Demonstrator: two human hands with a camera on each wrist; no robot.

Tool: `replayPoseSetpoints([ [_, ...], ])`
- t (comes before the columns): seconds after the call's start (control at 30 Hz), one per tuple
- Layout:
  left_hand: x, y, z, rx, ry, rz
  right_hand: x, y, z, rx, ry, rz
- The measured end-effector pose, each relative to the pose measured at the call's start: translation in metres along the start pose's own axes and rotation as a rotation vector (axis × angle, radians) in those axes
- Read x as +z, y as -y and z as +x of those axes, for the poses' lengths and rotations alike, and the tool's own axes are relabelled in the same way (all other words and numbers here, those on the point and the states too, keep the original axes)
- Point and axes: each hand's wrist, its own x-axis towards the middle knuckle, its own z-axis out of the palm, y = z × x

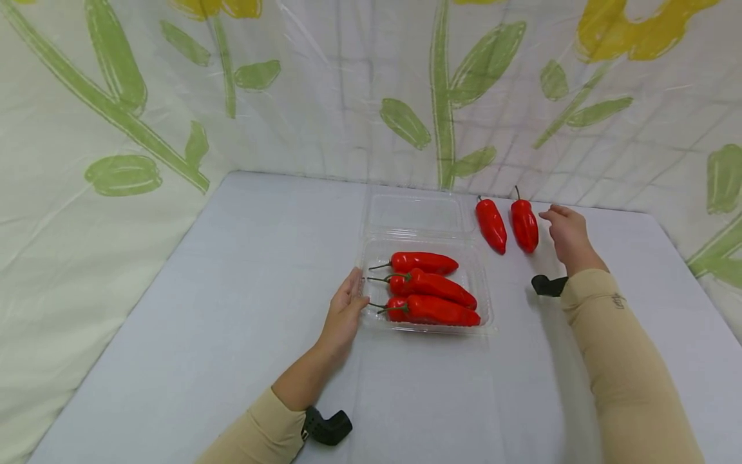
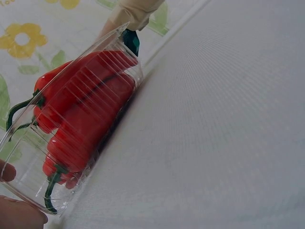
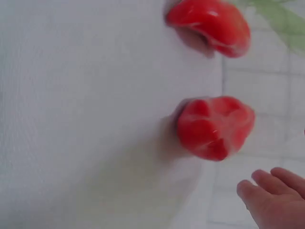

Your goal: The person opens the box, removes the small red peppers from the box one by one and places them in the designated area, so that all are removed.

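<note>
The left hand (image 1: 343, 314) rests at the 9 o'clock edge of a clear plastic tray (image 1: 484, 303), its straight fingers lying against the tray's wall without curling round it; in the left wrist view 2 fingertips (image 2: 8, 171) touch the transparent rim of the tray (image 2: 28, 188). The tray stands near the middle of a pale grey table (image 1: 232, 309), and its hinged clear lid (image 1: 417, 212) lies open flat at the tray's 12 o'clock side. Inside lie 3 red peppers (image 1: 431, 287), side by side and touching, each with its green stem pointing toward 9 o'clock and its tip toward 3 o'clock. Outside the tray, at about its 1 o'clock, 2 loose red peppers (image 1: 491, 224) lie on the table just beside each other, stems toward 12 o'clock. The right hand (image 1: 569, 233) hovers just beside the right one (image 1: 524, 224), at its 3 o'clock, with relaxed, slightly bent fingers that hold nothing; the right wrist view shows the fingertips (image 3: 267, 191) near that pepper (image 3: 215, 126) but apart from it. Both forearms wear tan sleeves (image 1: 620, 361), each with a black strap. A plastic-covered backdrop with green leaves and yellow flowers (image 1: 440, 96) rises behind the table.
</note>
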Motion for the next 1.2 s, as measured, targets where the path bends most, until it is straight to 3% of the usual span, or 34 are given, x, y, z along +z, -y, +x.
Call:
replayPoseSetpoints([
  [0.4,-0.002,0.002,-0.002,0.004,-0.012,0.001,0.008,0.014,-0.029,-0.142,0.107,-0.143],
  [0.87,-0.001,0.002,-0.001,0.006,-0.001,0.001,0.029,0.036,-0.086,-0.250,0.273,0.026],
  [1.2,0.000,0.002,0.001,0.010,-0.003,0.004,0.042,0.033,-0.110,-0.314,0.268,-0.034],
])
